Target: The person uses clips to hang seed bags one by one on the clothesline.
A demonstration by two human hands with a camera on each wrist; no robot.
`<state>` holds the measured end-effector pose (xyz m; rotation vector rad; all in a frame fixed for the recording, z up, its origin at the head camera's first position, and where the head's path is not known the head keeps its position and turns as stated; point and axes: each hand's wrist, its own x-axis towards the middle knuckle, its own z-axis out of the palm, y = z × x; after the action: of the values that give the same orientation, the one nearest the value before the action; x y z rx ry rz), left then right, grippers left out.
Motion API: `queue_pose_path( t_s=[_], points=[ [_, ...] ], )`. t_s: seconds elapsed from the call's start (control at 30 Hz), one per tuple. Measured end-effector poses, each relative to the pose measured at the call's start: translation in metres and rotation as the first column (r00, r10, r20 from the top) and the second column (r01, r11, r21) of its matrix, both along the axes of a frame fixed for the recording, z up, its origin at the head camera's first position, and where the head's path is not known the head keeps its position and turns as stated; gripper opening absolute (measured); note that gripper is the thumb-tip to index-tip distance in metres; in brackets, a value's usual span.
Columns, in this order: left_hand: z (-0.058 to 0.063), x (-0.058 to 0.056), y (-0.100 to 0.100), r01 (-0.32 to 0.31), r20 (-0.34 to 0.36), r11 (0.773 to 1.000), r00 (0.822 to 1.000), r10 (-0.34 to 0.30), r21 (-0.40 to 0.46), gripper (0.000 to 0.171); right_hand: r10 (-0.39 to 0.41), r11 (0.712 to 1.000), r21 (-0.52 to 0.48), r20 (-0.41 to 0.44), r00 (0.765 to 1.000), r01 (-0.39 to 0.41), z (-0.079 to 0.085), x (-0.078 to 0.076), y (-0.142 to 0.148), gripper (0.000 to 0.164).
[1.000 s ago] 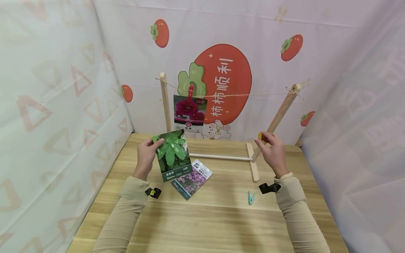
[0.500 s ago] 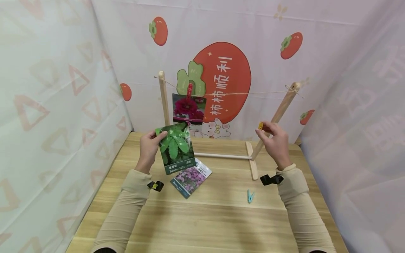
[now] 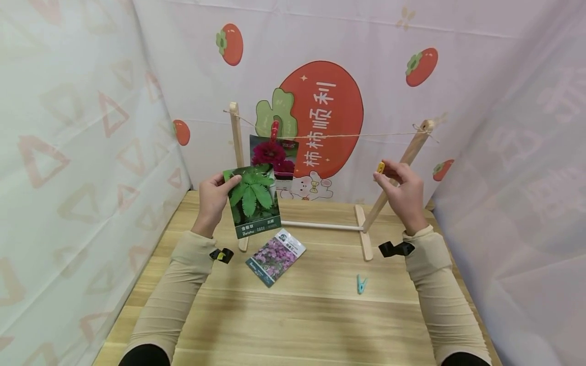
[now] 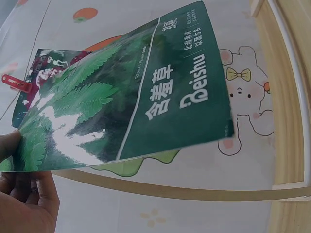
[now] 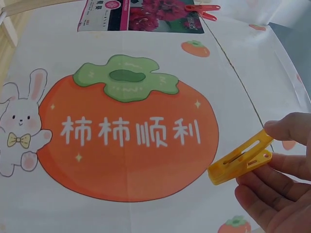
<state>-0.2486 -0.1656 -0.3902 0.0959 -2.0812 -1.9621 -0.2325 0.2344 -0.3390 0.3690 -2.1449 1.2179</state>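
My left hand (image 3: 214, 203) pinches a green seed packet (image 3: 254, 201) by its upper left corner, thumb on the front. The packet shows a fern-like leaf and hangs in the air, overlapping the frame's left post in the head view. Between thumb and fingers of my right hand (image 3: 403, 193) is a yellow clothespin (image 5: 240, 160), its jaws pointing away from the hand. A string (image 3: 348, 135) runs between two wooden posts. From its left part hangs a packet with dark pink flowers (image 3: 274, 155), clipped by a red clothespin (image 3: 274, 131).
A seed packet with purple flowers (image 3: 276, 257) lies on the wooden table (image 3: 293, 325). To its right lies a light blue clothespin (image 3: 361, 284). The right post (image 3: 398, 173) stands on a wooden foot, and a white rod (image 3: 320, 225) joins the frame low down.
Both hands have risen, the left with the green packet and the right with the yellow clothespin. The purple-flower packet on the table now shows whole.
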Motion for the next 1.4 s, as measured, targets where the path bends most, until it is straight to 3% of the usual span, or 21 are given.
queue_pose_path(
  t_s=[0.5, 0.8, 1.13, 1.4],
  points=[
    [0.015, -0.004, 0.013, 0.052, -0.06, 0.998, 0.997, -0.051, 0.019, 0.034, 0.004, 0.999, 0.053, -0.038, 0.999, -0.002, 0.025, -0.01, -0.006, 0.029],
    [0.024, -0.008, 0.026, 0.09, -0.1, 0.995, 0.991, -0.086, 0.04, 0.027, 0.025, 0.996, 0.086, -0.061, 0.998, -0.02, 0.041, -0.015, -0.011, 0.027],
    [0.026, -0.014, 0.048, 0.114, -0.128, 0.993, 0.986, -0.109, 0.04, 0.024, 0.109, 0.994, 0.028, -0.1, 0.989, -0.107, 0.048, -0.023, -0.024, 0.025],
    [0.027, -0.019, 0.062, 0.124, -0.119, 0.99, 0.986, -0.116, 0.064, 0.028, 0.059, 0.995, 0.085, -0.149, 0.987, -0.046, 0.059, -0.03, -0.032, 0.022]
  ],
)
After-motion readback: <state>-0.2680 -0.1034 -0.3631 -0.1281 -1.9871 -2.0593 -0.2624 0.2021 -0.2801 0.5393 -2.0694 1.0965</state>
